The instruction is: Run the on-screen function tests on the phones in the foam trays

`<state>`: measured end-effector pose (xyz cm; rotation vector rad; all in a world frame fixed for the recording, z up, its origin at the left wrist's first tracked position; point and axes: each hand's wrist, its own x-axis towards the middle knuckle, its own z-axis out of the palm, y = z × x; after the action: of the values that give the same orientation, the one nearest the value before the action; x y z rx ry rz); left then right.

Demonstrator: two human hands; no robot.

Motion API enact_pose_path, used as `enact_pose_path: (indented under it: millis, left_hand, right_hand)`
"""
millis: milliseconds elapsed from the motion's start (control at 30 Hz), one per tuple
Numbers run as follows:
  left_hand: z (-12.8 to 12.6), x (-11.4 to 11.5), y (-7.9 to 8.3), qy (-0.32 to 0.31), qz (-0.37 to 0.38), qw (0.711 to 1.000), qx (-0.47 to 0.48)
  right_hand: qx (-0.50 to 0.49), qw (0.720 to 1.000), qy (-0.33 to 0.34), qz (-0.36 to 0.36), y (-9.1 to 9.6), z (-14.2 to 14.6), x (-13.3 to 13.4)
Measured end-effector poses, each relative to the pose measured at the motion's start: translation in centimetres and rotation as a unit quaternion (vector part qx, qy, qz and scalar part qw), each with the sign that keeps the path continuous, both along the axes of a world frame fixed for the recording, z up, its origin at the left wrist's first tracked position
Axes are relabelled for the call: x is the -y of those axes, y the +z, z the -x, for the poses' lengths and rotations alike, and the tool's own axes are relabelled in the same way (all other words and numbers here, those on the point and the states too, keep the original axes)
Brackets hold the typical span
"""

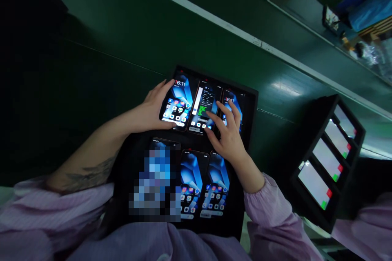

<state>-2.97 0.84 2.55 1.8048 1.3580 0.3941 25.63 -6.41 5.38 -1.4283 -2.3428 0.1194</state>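
A black tray (252, 110) in front of my body holds two rows of lit smartphones. My left hand (156, 102) grips the far-left smartphone (179, 106) by its left side, thumb over the lower edge and fingers at the upper-left corner; its screen reads 16:11. My right hand (226, 130) is open, fingers spread over the middle smartphone (202, 104), whose screen shows a dark panel with green lines. Its other fingers hover across the right smartphone (231, 108), partly covering it. Nearer me lie two more smartphones (191, 179) and a blurred-out screen (159, 171).
To the right stands another black tray (329, 159) of several phones with white screens and red and green patches. A green surface (122, 40) with a pale strip (196, 6) runs behind. Blue and clear plastic (372, 10) lies at upper right. A pink sleeve (364, 228) shows at lower right.
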Motion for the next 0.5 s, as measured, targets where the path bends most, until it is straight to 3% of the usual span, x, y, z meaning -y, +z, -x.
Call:
enact_pose_path:
  millis: [300,500]
  left_hand:
    - [-0.71,-0.13,0.03,0.046,-0.011,0.999,0.013]
    - [-0.48,-0.22,-0.04,0.041,-0.002,0.999,0.021]
  right_hand:
    - [-0.003,1.000,0.002,0.021,0.13,0.00,-0.17]
    - [-0.004,1.000,-0.004,0.008,-0.03,0.14,-0.14]
